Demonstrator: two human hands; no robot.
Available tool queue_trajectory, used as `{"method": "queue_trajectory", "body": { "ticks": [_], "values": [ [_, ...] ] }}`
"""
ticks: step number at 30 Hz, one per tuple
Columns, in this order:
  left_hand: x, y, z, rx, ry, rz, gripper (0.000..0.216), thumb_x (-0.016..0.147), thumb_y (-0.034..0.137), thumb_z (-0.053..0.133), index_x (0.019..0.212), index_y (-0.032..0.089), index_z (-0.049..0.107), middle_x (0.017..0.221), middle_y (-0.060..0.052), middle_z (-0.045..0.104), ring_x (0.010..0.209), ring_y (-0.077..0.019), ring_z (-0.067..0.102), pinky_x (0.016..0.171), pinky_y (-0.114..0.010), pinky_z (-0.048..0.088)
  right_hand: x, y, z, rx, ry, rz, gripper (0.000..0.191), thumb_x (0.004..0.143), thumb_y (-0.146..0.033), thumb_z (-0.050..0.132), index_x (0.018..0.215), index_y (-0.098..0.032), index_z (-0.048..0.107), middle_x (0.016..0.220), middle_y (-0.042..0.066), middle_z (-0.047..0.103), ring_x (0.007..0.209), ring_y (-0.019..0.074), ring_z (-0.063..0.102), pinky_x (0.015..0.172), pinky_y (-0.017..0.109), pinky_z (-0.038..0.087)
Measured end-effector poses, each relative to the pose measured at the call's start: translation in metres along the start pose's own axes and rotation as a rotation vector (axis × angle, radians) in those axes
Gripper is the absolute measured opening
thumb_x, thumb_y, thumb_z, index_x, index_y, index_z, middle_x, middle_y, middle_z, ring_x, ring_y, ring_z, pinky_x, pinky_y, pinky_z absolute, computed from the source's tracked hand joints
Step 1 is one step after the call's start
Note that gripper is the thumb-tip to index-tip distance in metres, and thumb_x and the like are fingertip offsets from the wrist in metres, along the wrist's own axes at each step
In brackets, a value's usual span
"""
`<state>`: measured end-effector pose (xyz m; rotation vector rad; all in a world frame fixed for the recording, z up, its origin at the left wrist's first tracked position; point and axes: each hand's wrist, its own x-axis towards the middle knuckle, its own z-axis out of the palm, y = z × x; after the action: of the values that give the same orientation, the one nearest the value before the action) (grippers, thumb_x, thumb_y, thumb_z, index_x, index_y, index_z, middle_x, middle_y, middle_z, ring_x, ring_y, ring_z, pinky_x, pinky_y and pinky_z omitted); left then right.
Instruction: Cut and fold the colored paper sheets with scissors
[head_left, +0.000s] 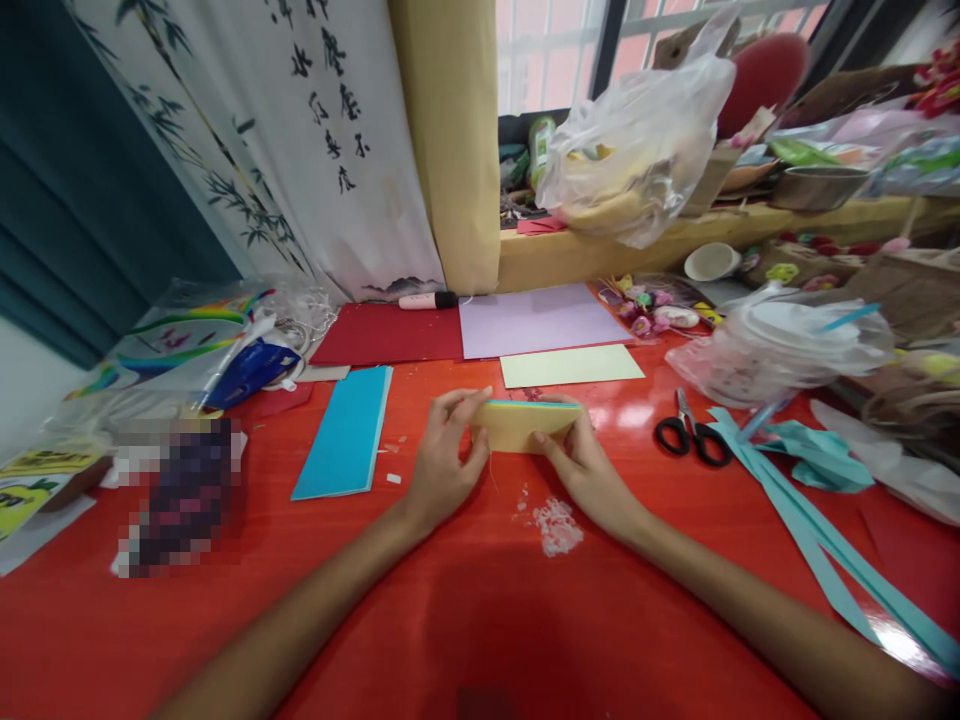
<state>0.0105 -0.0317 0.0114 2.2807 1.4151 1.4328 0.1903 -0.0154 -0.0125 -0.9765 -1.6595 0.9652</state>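
Red and glossy, the table (337,630) runs up to a scroll (307,150) and a window (555,50) at the back. Right in front of me I hold the yellow paper (510,428) up off the surface, its broad face towards me and blue showing along its top edge; whether it is folded or stacked, I cannot tell. My left hand (450,450) pinches one end, my right hand (585,465) the other, thumbs on the near face and fingers mostly behind, probably so the layers stay level and don't slip. White scraps (559,527) lie just below my right hand. Blue paper (343,435) lies flat to my left, likely set aside but near. Scissors (688,428) rest on my right, handles towards me, which I'd say makes them easy to pick up, with teal strips (840,548) beside them. Purple (536,318) and pale green sheets (570,368) lie further back, perhaps out of my elbows' way.
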Motion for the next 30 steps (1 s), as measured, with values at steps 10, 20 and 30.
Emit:
{"method": "queue_trajectory", "body": {
  "ticks": [10, 20, 30],
  "values": [
    [-0.003, 0.0, 0.0, -0.098, -0.029, -0.11, 0.045, 0.087, 0.022, 0.044, 0.13, 0.035, 0.035, 0.12, -0.005, 0.044, 0.109, -0.0192, 0.045, 0.095, -0.034, 0.036, 0.001, 0.001, 0.0, -0.013, 0.008, 0.009, 0.026, 0.088, -0.034, 0.041, 0.112, -0.024, 0.035, 0.11, 0.008, 0.049, 0.104, 0.02, 0.047, 0.092, 0.038, 0.039],
    [0.005, -0.012, 0.006, -0.26, -0.225, -0.49, 0.021, 0.086, 0.034, 0.043, 0.099, 0.019, 0.05, 0.092, -0.005, 0.06, 0.086, -0.0191, 0.057, 0.073, -0.03, 0.044, 0.002, -0.002, -0.001, -0.102, -0.087, 0.04, 0.02, 0.091, -0.032, 0.034, 0.107, -0.021, 0.037, 0.106, 0.008, 0.052, 0.098, 0.0187, 0.051, 0.087, 0.035, 0.042],
    [0.039, -0.026, -0.029, 0.068, -0.406, -0.397, 0.031, 0.089, 0.031, 0.033, 0.116, 0.019, 0.043, 0.112, -0.008, 0.058, 0.096, -0.0154, 0.058, 0.079, -0.025, 0.046, 0.001, 0.001, -0.006, 0.076, -0.163, 0.292, 0.021, 0.09, -0.042, 0.035, 0.089, -0.022, 0.036, 0.054, -0.006, 0.052, 0.038, 0.0107, 0.045, 0.041, 0.024, 0.037]
  ]
}}
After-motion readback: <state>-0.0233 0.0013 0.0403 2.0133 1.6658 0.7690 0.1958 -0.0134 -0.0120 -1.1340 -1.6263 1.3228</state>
